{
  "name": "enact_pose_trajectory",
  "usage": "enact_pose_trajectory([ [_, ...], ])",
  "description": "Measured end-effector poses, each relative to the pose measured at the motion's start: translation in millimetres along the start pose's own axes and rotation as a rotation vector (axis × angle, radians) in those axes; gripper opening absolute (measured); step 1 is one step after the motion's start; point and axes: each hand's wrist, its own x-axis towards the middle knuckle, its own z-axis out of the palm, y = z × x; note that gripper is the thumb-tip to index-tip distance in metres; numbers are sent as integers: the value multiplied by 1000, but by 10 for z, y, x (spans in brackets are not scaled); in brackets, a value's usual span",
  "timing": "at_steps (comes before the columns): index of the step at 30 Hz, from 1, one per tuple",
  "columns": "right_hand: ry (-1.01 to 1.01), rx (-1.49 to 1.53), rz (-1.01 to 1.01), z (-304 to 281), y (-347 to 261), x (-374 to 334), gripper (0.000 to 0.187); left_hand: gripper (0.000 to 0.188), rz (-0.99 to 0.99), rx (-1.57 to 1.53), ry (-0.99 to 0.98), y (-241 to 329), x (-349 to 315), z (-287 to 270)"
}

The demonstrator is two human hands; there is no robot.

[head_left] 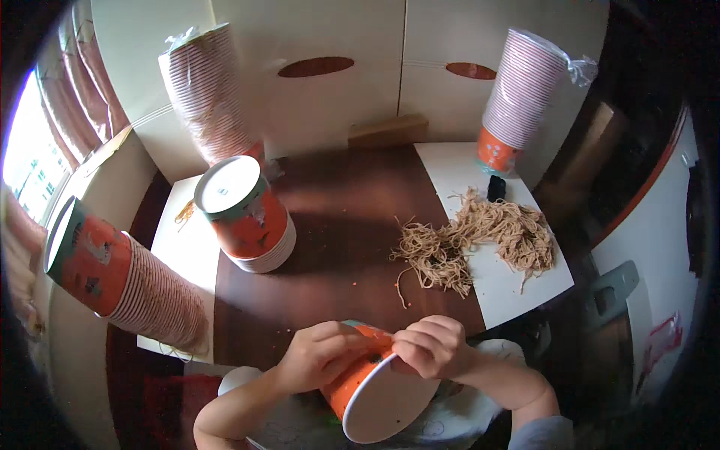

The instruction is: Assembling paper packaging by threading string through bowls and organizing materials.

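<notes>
An orange paper bucket is tipped on its side above my lap, at the table's near edge, its wide white mouth turned toward me. My left hand is closed on the bucket's side, fingers bent over the orange wall. Up at the rim, my right hand is closed with fingers curled against the bucket; whether a string is pinched there is too small to tell. A heap of tan strings spreads over the table beyond my right hand. Farther left, a short stack of upside-down orange buckets stands with a white base on top.
A tall bucket stack leans at the left edge. Two wrapped stacks stand at the back, one left and one right. White boards flank the dark brown table. A small black object lies by the strings.
</notes>
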Motion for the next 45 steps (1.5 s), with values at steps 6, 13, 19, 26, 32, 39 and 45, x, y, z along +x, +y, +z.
enact_pose_trajectory([
  [6,5,-14,-39,23,-59,23,14,27,88,42,-8,44,8,2],
  [13,-1,11,-96,10,-80,70,13,25,186,11,-94,29,81,-41],
  [19,-26,52,-66,7,-64,81,16,16,-9,133,-80,82,35,-36],
  [26,-91,165,548,174,201,143,13,8,-381,530,133,-516,53,-169],
  [32,-95,375,809,325,488,141,15,24,-593,48,305,-675,69,-316],
  [39,-238,480,667,399,840,-142,13,31,-664,-138,252,-604,-109,-474],
  [45,-642,162,264,592,1064,-591,14,37,-684,-74,188,-748,-151,-416],
])
